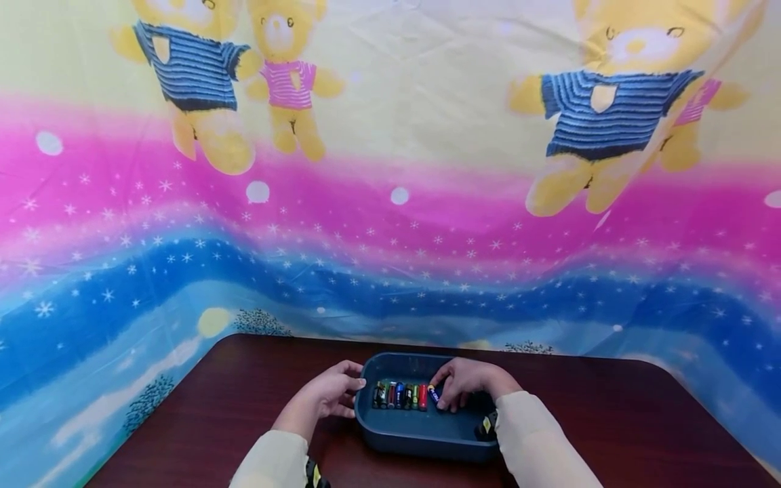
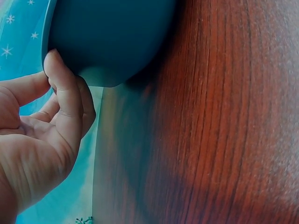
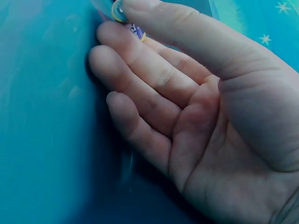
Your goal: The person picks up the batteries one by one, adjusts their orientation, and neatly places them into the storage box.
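A dark blue-grey plastic tray (image 1: 421,430) stands on the table with a row of several batteries (image 1: 399,395) on its floor, side by side, in green, blue, red and black. At the tray's left end my left hand (image 1: 334,391) holds the wall, thumb at the rim and fingers bent against the outside (image 2: 63,102). Inside the tray, my right hand (image 1: 466,381) pinches a dark blue battery with a yellow end (image 1: 434,393) between thumb and fingers. That battery leans at the right end of the row. In the right wrist view the fingers mostly cover the battery (image 3: 135,31).
The tray rests on a dark red-brown wooden table (image 1: 244,407). Behind the table hangs a cloth (image 1: 390,224) printed with bears and snowflakes. A black wrist device (image 1: 486,427) sits under the right wrist, over the tray's near right corner.
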`<control>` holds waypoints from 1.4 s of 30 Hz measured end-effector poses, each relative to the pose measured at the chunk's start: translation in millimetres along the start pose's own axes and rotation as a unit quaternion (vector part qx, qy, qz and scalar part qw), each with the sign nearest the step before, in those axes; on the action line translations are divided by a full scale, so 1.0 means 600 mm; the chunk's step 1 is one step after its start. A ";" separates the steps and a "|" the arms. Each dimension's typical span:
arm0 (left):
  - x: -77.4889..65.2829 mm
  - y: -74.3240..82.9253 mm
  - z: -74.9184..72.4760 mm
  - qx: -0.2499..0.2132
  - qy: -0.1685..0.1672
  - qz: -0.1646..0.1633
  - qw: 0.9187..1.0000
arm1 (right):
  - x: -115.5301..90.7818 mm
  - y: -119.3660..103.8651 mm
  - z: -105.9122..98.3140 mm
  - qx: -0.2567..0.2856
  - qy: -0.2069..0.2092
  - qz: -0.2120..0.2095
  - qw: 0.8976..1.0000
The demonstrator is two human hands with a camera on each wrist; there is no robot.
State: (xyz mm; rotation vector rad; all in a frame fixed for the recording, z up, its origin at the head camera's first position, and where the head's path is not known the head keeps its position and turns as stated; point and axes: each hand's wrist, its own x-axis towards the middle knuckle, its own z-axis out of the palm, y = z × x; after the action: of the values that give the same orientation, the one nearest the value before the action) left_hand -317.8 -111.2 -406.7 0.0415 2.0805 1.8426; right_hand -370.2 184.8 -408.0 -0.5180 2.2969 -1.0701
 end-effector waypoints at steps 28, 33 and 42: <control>-0.002 -0.001 -0.001 -0.010 -0.009 0.001 1.000 | 0.001 0.002 0.000 0.014 -0.007 0.001 1.000; -0.004 0.000 -0.002 -0.009 -0.008 0.002 1.000 | 0.004 0.000 0.000 0.015 -0.007 -0.001 1.000; -0.003 -0.008 -0.007 -0.015 -0.021 0.015 1.000 | -0.001 -0.007 -0.001 0.013 -0.010 0.017 1.000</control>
State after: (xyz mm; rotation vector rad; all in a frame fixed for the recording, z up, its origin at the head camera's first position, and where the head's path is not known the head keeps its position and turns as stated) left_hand -316.3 -116.4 -410.3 0.1034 2.0341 1.8725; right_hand -369.4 182.8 -403.9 -0.4766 2.2636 -1.0717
